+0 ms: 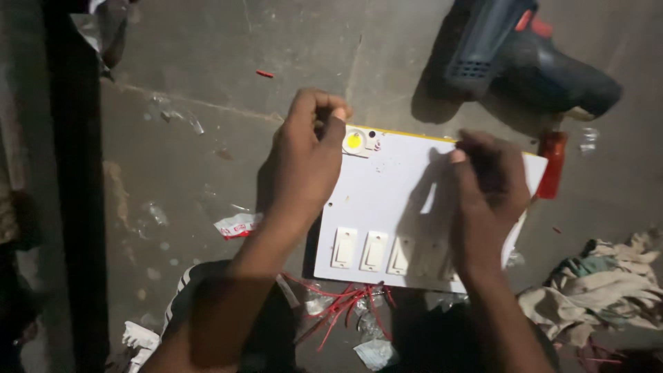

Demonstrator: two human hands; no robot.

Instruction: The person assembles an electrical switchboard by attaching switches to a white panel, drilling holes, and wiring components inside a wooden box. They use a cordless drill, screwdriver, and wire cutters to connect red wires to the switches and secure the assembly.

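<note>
Nearest, a tangle of red wires is spilling out from under the near edge of a white switch board, with scraps of clear wrapper lying among them on the grey floor. The board is lying flat on that floor, between the two hands, and three white rocker switches are sitting in a row along its near edge; a fourth may be hiding in the shadow of the right wrist, but the view there is too dark to say.

The left hand is curling at the board's far left corner, its fingers bunched and the thumb tip pressing just beside a small round yellow lamp fixed there. Whether it is pinching anything is not clear. The right hand is hovering over the board's far right part, fingers drawn narrow together near the far edge, casting a shadow across the white face; nothing is showing between the fingertips.

To the right, a heap of pale rags is resting on the floor. Beside the board's far right corner a red screwdriver handle is lying, and beyond it a dark blue power drill is lying on its side.
</note>
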